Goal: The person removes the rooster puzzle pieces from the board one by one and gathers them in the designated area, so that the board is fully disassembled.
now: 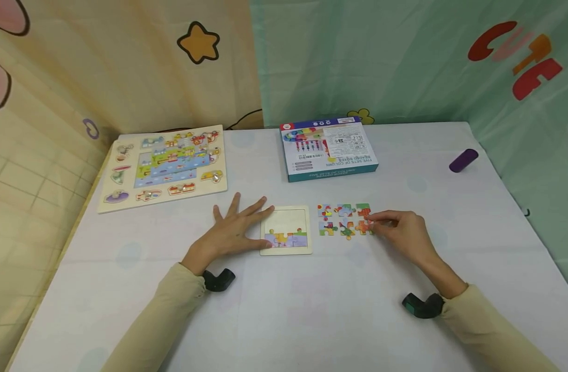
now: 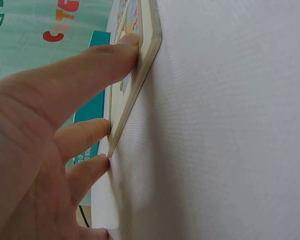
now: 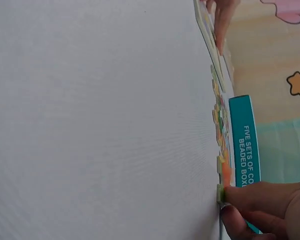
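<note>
A small puzzle tray (image 1: 286,218) lies on the table, its lower part filled with joined picture pieces (image 1: 293,239). My left hand (image 1: 233,230) is at its left side with fingers spread; the thumb (image 2: 122,55) rests on the tray's edge and lower pieces. To the right, loose jigsaw pieces (image 1: 345,212) lie in two rows. My right hand (image 1: 407,235) pinches a red and green puzzle piece (image 1: 362,226) at the right end of the lower row, between thumb and fingers. In the right wrist view, the fingertips hide part of that piece.
At the back left lies a larger wooden knob puzzle board (image 1: 182,190) with picture sheets on it. A flat box (image 1: 330,168) stands behind the loose pieces. A purple cylinder (image 1: 463,160) lies near the right edge. Curtains (image 1: 381,62) hang behind the table.
</note>
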Demonstrator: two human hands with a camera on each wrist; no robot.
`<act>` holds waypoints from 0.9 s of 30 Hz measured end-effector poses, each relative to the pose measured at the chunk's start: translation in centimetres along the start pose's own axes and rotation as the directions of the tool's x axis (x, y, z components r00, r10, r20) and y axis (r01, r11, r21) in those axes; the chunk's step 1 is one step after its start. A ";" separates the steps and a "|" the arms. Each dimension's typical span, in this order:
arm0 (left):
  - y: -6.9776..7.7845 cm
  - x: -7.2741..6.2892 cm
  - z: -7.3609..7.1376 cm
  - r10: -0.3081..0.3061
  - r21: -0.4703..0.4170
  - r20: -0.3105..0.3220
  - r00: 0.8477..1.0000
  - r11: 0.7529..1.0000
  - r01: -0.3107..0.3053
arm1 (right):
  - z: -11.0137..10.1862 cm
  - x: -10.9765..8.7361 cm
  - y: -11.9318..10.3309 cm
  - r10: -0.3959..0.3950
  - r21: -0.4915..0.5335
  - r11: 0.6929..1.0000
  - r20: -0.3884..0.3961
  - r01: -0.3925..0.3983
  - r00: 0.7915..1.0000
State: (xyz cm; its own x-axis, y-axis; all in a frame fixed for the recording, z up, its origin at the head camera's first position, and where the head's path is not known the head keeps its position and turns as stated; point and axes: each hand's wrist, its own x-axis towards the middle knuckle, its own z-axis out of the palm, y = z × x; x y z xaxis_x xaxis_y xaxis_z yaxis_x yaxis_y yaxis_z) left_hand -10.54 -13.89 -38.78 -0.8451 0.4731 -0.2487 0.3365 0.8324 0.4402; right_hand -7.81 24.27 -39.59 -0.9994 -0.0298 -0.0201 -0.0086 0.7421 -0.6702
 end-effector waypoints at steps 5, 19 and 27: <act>0.1 0.0 -0.1 0.001 0.000 -0.002 1.000 1.000 -0.001 | 0.1 -0.1 -0.1 -0.010 -0.009 1.000 -0.009 0.010 1.000; 0.1 0.0 -0.2 0.002 -0.009 0.004 1.000 1.000 -0.002 | 1.0 -0.5 -1.2 -0.130 0.000 0.991 -0.107 0.131 0.986; 0.0 0.0 -0.1 0.001 -0.003 0.006 1.000 1.000 -0.001 | 4.3 0.0 -5.6 -0.231 0.012 0.973 0.036 0.230 0.972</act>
State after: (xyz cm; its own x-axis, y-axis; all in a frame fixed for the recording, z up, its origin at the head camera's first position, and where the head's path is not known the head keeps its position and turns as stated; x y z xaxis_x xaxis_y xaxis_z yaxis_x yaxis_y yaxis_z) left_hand -10.55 -13.94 -38.68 -0.8423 0.4758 -0.2532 0.3362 0.8310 0.4431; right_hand -7.58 17.24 -39.07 -0.9685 -0.2244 0.1079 -0.2380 0.7071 -0.6659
